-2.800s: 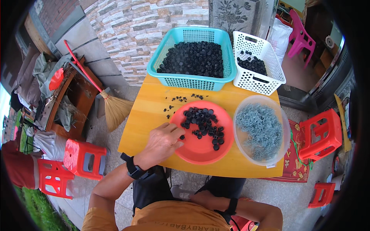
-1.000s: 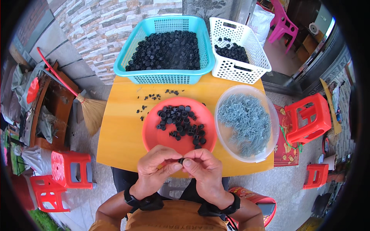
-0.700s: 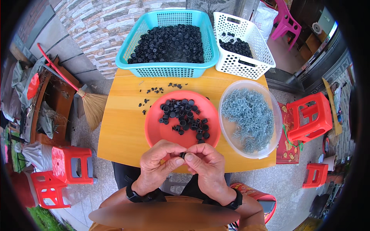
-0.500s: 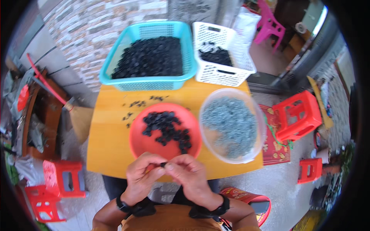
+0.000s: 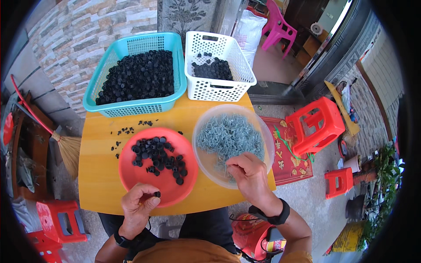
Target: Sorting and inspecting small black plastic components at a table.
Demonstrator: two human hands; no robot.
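At the near rim of a red plate [image 5: 131, 175], my left hand [image 5: 138, 208] pinches a small round black plastic cap [image 5: 156, 194] between thumb and fingertip. Over the near side of a clear round tub [image 5: 268, 151], my right hand [image 5: 251, 175] is closed with thumb and forefinger together. Whatever those fingertips hold is too small to tell. Thin silvery screws [image 5: 228, 133] are heaped in the tub. Several loose black caps [image 5: 160, 155] lie on the plate, mostly toward its far and right sides.
A teal basket [image 5: 131, 109] full of black caps and a white basket [image 5: 219, 92] with fewer caps stand at the table's far edge. Tiny black bits [image 5: 127, 130] lie on the yellow table [image 5: 98, 175]. Red stools [image 5: 318, 127] stand to either side.
My hands have parted from their meeting point before the plate. The right has moved rightward over the tub; the left has shifted left with the black cap. The whole view has also shifted.
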